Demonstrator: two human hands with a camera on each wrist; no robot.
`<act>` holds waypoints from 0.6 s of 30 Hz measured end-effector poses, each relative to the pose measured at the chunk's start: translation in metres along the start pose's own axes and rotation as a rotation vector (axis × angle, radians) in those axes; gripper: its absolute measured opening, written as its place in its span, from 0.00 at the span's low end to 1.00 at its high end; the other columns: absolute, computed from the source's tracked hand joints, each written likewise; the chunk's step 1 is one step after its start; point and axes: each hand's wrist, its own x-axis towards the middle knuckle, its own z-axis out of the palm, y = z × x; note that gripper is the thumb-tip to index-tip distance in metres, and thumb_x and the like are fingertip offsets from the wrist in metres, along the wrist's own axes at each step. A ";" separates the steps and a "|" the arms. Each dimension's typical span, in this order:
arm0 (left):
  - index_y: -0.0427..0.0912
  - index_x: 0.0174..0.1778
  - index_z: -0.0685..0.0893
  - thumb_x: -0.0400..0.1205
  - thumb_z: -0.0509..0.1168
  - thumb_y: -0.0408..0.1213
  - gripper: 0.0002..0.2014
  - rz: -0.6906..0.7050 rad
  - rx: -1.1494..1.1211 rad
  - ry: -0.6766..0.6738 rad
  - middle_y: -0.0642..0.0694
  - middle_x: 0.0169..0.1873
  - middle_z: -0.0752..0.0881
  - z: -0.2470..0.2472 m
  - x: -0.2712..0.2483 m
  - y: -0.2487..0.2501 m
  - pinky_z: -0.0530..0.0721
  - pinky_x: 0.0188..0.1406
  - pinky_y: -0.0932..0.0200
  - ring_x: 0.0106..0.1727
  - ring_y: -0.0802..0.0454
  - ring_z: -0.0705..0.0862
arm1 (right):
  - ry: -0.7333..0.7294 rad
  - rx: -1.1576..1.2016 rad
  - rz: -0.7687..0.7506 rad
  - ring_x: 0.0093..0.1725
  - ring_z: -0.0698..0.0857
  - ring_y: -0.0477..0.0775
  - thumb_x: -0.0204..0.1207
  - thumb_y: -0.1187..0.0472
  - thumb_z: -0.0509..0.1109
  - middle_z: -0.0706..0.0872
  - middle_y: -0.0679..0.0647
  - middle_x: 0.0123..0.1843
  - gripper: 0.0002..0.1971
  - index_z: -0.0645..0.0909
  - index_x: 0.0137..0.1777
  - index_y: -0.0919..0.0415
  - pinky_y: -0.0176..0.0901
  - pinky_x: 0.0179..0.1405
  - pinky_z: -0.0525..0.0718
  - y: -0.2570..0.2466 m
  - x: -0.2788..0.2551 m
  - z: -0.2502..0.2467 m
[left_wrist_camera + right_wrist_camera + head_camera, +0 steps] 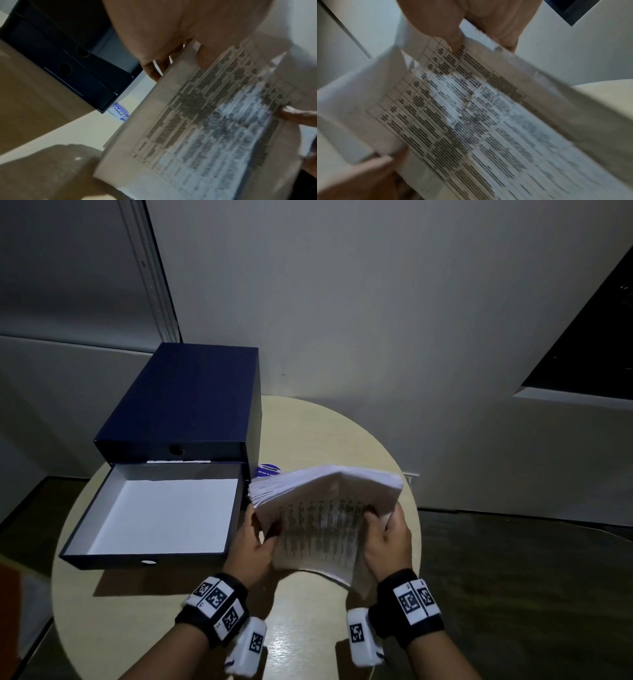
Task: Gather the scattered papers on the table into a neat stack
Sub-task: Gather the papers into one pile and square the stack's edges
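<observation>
Head view first: where are the papers?

— The stack of papers [322, 518] is held up over the round table [318, 433], lifted off it and bowed, with a printed grid facing the person.

— And the hands?

— The left hand [251, 546] grips the stack's left edge, thumb on the front; the right hand [388, 537] grips the right edge, fingers curled over the sheets.

— Anything nearby?

— Just left, a dark blue box [185, 395] stands on the table, its lower drawer [161, 518] pulled out. A blue sticker [269, 469] lies behind the stack.
</observation>
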 end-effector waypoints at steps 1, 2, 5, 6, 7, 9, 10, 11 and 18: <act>0.58 0.72 0.68 0.83 0.66 0.32 0.25 0.040 0.017 0.006 0.53 0.62 0.84 -0.003 0.000 -0.001 0.80 0.67 0.49 0.66 0.56 0.82 | 0.019 0.013 -0.009 0.45 0.85 0.37 0.82 0.58 0.66 0.86 0.41 0.44 0.06 0.75 0.56 0.47 0.30 0.41 0.83 -0.005 0.005 -0.001; 0.59 0.67 0.71 0.83 0.66 0.32 0.22 0.079 0.044 0.000 0.54 0.61 0.84 -0.006 0.000 -0.001 0.83 0.65 0.51 0.64 0.58 0.84 | 0.045 0.050 -0.004 0.46 0.87 0.41 0.80 0.51 0.67 0.88 0.45 0.45 0.07 0.77 0.56 0.48 0.40 0.45 0.88 -0.015 0.009 -0.004; 0.52 0.68 0.74 0.85 0.65 0.36 0.16 0.148 0.122 -0.034 0.51 0.59 0.85 -0.015 -0.005 0.003 0.86 0.58 0.54 0.61 0.58 0.84 | 0.134 0.178 0.012 0.51 0.91 0.54 0.73 0.41 0.66 0.91 0.52 0.50 0.18 0.80 0.56 0.50 0.65 0.53 0.89 -0.041 0.025 -0.017; 0.51 0.68 0.74 0.85 0.65 0.38 0.16 0.172 0.139 -0.031 0.52 0.58 0.85 -0.017 -0.007 0.004 0.85 0.55 0.60 0.60 0.61 0.84 | 0.143 0.219 0.010 0.52 0.91 0.55 0.75 0.45 0.67 0.91 0.53 0.51 0.16 0.81 0.57 0.53 0.66 0.54 0.88 -0.051 0.030 -0.021; 0.53 0.68 0.73 0.85 0.65 0.39 0.16 0.190 0.156 -0.024 0.55 0.57 0.86 -0.018 -0.009 0.007 0.84 0.52 0.66 0.58 0.64 0.85 | 0.140 0.246 0.002 0.53 0.91 0.56 0.78 0.51 0.68 0.92 0.54 0.51 0.12 0.82 0.58 0.55 0.66 0.56 0.88 -0.061 0.034 -0.024; 0.57 0.66 0.72 0.85 0.64 0.42 0.15 0.209 0.182 -0.010 0.57 0.55 0.87 -0.019 -0.015 0.015 0.85 0.49 0.68 0.55 0.66 0.85 | 0.123 0.283 -0.006 0.53 0.90 0.56 0.81 0.57 0.67 0.92 0.54 0.51 0.08 0.83 0.57 0.55 0.64 0.58 0.87 -0.074 0.041 -0.028; 0.56 0.65 0.73 0.85 0.64 0.45 0.13 0.221 0.187 0.003 0.56 0.54 0.88 -0.020 -0.018 0.019 0.87 0.49 0.65 0.54 0.65 0.86 | 0.118 0.288 -0.015 0.53 0.91 0.56 0.80 0.55 0.68 0.92 0.52 0.50 0.07 0.83 0.55 0.52 0.65 0.59 0.87 -0.077 0.043 -0.029; 0.54 0.63 0.74 0.84 0.63 0.47 0.13 0.229 0.188 0.026 0.54 0.52 0.88 -0.020 -0.021 0.022 0.89 0.47 0.60 0.51 0.63 0.87 | 0.112 0.293 -0.024 0.53 0.91 0.55 0.79 0.53 0.68 0.93 0.51 0.49 0.07 0.83 0.54 0.50 0.64 0.58 0.87 -0.082 0.043 -0.029; 0.46 0.58 0.83 0.82 0.67 0.29 0.11 0.013 0.011 0.195 0.48 0.49 0.91 -0.053 -0.064 0.041 0.89 0.51 0.47 0.51 0.52 0.90 | -0.253 0.373 -0.003 0.61 0.87 0.45 0.82 0.54 0.69 0.87 0.42 0.60 0.14 0.76 0.66 0.47 0.47 0.58 0.83 -0.081 0.031 -0.022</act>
